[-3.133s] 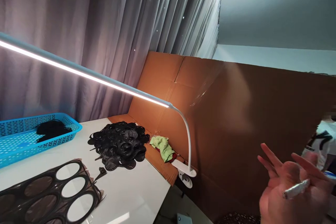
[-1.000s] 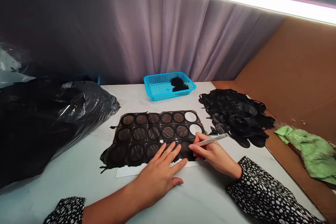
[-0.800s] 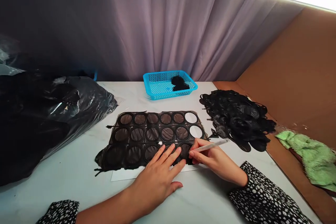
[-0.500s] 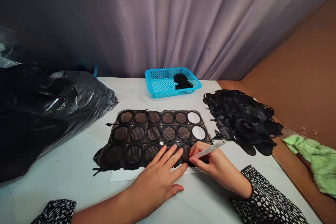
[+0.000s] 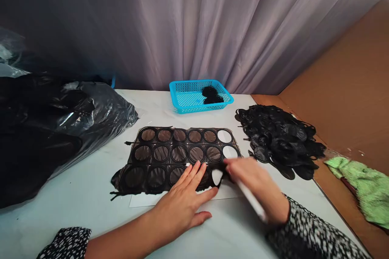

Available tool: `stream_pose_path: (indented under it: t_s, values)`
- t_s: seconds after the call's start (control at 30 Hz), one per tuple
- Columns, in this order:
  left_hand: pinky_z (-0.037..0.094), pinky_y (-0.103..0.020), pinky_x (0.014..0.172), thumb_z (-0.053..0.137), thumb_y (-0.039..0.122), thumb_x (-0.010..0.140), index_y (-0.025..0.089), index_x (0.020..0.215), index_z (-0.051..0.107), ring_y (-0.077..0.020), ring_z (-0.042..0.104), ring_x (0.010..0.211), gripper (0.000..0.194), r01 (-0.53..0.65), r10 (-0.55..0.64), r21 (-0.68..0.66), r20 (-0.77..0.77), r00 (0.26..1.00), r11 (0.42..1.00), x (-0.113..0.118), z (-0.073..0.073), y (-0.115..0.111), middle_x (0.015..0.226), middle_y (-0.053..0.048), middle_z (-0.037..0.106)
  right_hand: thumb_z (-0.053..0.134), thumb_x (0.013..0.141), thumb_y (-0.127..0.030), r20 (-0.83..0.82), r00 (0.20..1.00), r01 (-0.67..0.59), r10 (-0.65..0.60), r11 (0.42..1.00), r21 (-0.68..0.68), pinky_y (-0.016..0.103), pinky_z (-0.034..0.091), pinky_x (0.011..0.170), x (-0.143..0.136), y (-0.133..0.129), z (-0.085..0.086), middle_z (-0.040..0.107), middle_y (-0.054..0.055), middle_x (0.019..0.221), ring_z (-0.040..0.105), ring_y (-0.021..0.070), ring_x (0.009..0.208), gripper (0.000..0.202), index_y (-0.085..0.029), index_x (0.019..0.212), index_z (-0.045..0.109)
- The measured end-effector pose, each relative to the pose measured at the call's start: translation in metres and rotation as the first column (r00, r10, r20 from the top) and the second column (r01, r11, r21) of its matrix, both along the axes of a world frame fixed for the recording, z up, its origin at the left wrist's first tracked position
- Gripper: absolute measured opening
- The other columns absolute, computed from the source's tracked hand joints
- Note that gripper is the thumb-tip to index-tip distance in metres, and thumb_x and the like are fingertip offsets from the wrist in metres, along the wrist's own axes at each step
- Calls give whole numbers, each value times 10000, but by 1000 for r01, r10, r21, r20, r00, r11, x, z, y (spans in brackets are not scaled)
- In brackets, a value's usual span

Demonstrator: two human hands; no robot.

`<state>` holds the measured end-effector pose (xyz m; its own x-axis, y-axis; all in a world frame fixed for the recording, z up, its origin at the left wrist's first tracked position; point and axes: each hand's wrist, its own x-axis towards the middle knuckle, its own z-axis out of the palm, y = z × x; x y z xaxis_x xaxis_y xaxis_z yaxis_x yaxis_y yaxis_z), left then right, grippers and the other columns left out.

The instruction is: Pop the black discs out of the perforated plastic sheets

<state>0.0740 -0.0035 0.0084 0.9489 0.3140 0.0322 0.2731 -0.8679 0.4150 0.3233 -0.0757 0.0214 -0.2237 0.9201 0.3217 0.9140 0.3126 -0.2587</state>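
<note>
A black sheet (image 5: 170, 144) with rows of ringed circles lies over white paper (image 5: 146, 200) on the table. White shows through the two upper circles at its right end and through part of the one below. Pressed on the sheet's lower edge, my left hand (image 5: 184, 200) has its fingers spread. My right hand (image 5: 253, 182), blurred, is closed at the lower right corner, pinching a dark piece that is lifting off the sheet. A white pen-like tool (image 5: 252, 201) sits in the same hand, pointing down toward me.
A blue basket (image 5: 188, 107) with some black pieces stands at the back. To the right is a heap of black discs (image 5: 276, 139), with a green cloth (image 5: 360, 186) beyond it. A large plastic bag of black material (image 5: 69, 129) fills the left.
My right hand has moved right, pulling a dark piece from the lower right circle, where white now shows. The tool has swung downward. My left hand has stayed nearly in place.
</note>
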Motion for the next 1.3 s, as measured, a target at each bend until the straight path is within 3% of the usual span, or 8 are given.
stream_pose_path:
  t_s: [0.07,0.13,0.2,0.3,0.5,1.03,1.2,1.3]
  values:
    - [280,-591,1146,708,357,868,310,1387,499,-383,159,1473,561,-4,4,15,1,1000,1000,0,2,-1,1634,-111,114,436,948,-226,-16,954,299,-299,950,88,391,460,773,27,17,5,705,141,976,627,269,847,191,-196,918,622]
    - [286,-597,1140,711,397,862,308,1372,519,-389,186,1465,553,-6,6,34,17,1000,999,2,6,0,1624,-122,163,455,937,-263,-96,906,419,-413,906,60,375,459,742,43,34,9,714,127,940,630,262,805,184,-206,837,599]
    - [293,-579,1144,697,432,867,292,1390,505,-365,252,1453,574,-19,17,59,26,1000,998,8,10,5,1591,-141,267,484,929,-289,-230,902,357,-364,931,-71,345,464,712,42,46,9,723,98,922,636,238,779,169,-216,813,584]
    - [298,-517,1164,682,433,880,212,1418,473,-311,326,1434,618,-82,81,113,14,997,990,21,11,17,1528,-171,388,517,922,-303,-430,873,128,-231,958,-256,315,465,701,18,53,4,721,58,907,635,206,776,151,-219,815,582]
    - [286,-509,1171,692,406,879,219,1404,487,-311,265,1454,594,-99,104,134,-29,994,986,26,-1,33,1556,-161,337,539,912,-283,-578,802,-113,-150,912,-393,306,457,775,-3,54,1,688,33,950,618,185,877,194,-209,732,537]
    - [251,-532,1179,630,398,926,291,1455,421,-301,191,1477,579,-81,84,78,-29,996,994,21,-2,34,1597,-113,253,576,889,-287,-604,785,-148,-139,905,-400,312,461,753,4,61,3,656,37,903,598,187,855,206,-208,702,543]
    - [249,-536,1177,630,391,926,296,1462,414,-302,183,1478,586,-80,83,59,-49,995,995,22,1,35,1598,-116,251,560,914,-272,-518,853,-129,-61,938,-323,308,469,739,-5,53,-2,646,47,912,593,187,841,191,-210,734,545]
    - [248,-534,1176,628,375,927,285,1463,416,-303,176,1480,583,-73,77,61,-66,995,995,21,0,35,1598,-130,244,508,936,-228,-336,940,-135,59,969,-208,345,471,792,-10,46,-7,660,88,941,596,219,880,139,-209,819,580]
